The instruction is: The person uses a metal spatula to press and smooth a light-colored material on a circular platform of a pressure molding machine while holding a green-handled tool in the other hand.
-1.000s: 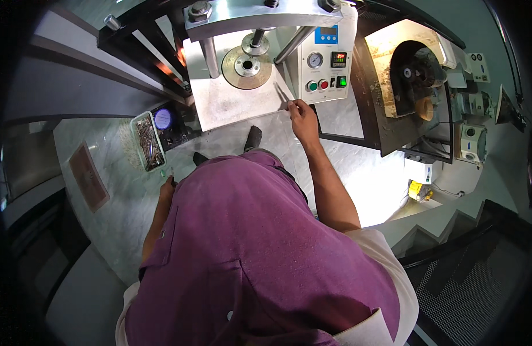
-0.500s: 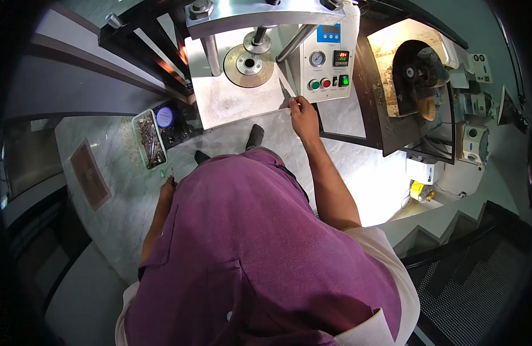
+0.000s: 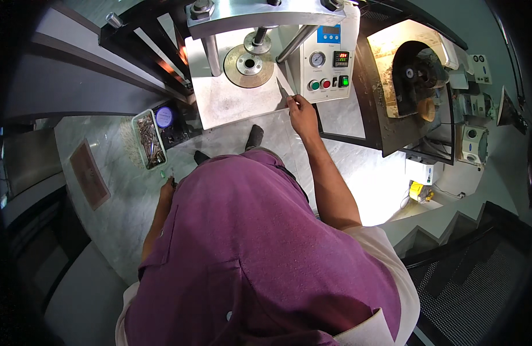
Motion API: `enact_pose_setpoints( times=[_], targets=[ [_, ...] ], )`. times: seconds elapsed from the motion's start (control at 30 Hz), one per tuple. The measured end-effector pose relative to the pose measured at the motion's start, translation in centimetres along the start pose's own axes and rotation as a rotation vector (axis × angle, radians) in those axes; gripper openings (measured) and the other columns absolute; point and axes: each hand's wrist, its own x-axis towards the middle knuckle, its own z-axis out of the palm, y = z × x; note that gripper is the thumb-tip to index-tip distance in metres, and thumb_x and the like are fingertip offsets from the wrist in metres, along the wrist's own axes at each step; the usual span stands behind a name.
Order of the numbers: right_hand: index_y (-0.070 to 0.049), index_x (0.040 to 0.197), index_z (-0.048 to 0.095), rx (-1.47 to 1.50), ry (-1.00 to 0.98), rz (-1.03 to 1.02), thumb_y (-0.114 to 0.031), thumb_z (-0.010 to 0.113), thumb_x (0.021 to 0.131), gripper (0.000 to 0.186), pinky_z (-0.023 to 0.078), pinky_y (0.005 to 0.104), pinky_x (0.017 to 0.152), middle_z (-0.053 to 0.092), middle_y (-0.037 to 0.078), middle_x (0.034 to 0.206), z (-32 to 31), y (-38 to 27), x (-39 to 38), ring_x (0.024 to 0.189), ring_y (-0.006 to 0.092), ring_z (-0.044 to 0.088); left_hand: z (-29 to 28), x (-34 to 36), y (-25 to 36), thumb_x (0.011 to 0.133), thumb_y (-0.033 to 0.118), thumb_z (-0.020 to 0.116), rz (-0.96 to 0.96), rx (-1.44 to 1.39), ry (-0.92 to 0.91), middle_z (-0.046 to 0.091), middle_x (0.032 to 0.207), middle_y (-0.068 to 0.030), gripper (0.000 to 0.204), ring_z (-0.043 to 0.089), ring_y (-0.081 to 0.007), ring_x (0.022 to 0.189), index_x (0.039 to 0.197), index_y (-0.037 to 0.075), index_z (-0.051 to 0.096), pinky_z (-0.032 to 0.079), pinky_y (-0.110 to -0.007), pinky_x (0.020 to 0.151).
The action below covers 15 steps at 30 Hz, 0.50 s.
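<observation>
My right hand (image 3: 303, 117) is closed around a slim, pointed grey metal tool (image 3: 285, 92) at the front right edge of a press's white base plate (image 3: 237, 109). The tool's tip points away from me, over the plate; its exact kind is too small to make out. Farther in on the plate lies a round metal disc (image 3: 234, 75) with a smaller ringed centre. A metal plunger (image 3: 258, 41) hangs above it between the posts. My left hand (image 3: 168, 187) hangs low beside my apron, its fingers mostly hidden.
A control panel (image 3: 329, 69) with gauge, displays and buttons adjoins the plate on the right. Beyond it stands a lit, open-fronted machine (image 3: 416, 75). On the left are a tray of metal pieces (image 3: 149, 140), a purple-lidded container (image 3: 164, 117) and a floor mat (image 3: 90, 175).
My right hand has shifted very slightly left and up, and the tool's tip shows more clearly over the plate. The left hand has barely moved.
</observation>
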Motion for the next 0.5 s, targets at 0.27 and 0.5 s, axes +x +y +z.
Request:
enact_pose_setpoints(
  times=[0.27,0.5],
  targets=[
    [0.0,0.091,0.063,-0.008,-0.007,-0.09,-0.031,0.054,0.095,0.033,0.043,0.0306,0.061,0.059,0.008,0.066,0.0,2.0,-0.4,0.061,0.0158,0.054,0.7,1.9,-0.5,0.091,0.021,0.059,-0.019,-0.029,-0.021,0.069,0.095,-0.0164,0.047,0.067,-0.0325,0.086,0.134,0.006,0.05,0.05,-0.039,0.076],
    [0.0,0.098,0.063,0.018,0.061,-0.015,-0.029,0.053,0.095,0.031,0.049,0.0423,0.074,0.068,0.021,0.087,-0.4,3.0,-1.6,0.085,0.0383,0.066,2.6,2.5,-3.5,0.091,0.025,0.059,-0.528,-0.946,-0.104,0.069,0.093,-0.0176,0.045,0.067,-0.0326,0.086,0.13,0.004,0.052,0.05,-0.039,0.076]
  ],
)
